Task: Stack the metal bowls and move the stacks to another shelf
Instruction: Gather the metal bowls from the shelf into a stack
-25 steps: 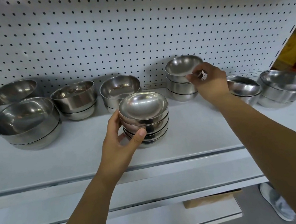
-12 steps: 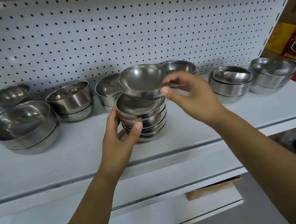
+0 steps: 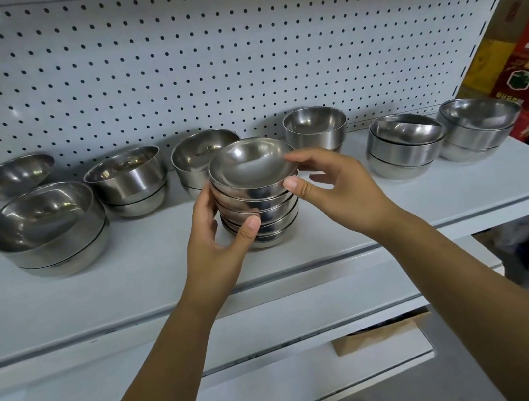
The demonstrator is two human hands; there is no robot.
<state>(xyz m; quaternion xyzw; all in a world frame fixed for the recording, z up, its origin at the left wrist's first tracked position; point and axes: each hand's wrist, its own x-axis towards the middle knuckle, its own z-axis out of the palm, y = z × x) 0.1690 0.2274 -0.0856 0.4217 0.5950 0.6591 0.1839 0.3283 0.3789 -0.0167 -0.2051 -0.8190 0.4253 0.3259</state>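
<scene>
At the front of the shelf point(image 3: 164, 278), mid-span, entries run outward from my grip.

1. My left hand point(image 3: 214, 239): curled round the near-left side of the stack point(image 3: 258, 215), thumb across its lower bowls, fingers behind. Purpose: to steady the nested column on the shelf while it is added to.
2. My right hand point(image 3: 334, 189): at the stack's right, thumb and forefinger pinching the rim of the top bowl point(image 3: 250, 164), other fingers spread loose. Purpose, as I judge it: to seat that bowl level in the one beneath.
3. Top bowl: upright, crowning the stack, seemingly nested.
4. Loose deep bowl point(image 3: 315, 126): behind the stack, to its right, standing on another; likely the next to collect.
5. Second deep bowl point(image 3: 193, 156): behind the stack, to its left, partly hidden by it.
6. Paired bowls point(image 3: 403, 143): well right of the stack, already doubled.
7. Large bowls point(image 3: 45, 224): well left of the stack, doubled.
8. Lower shelf point(image 3: 217, 391): below the stack; a possible destination, not yet used.
</scene>
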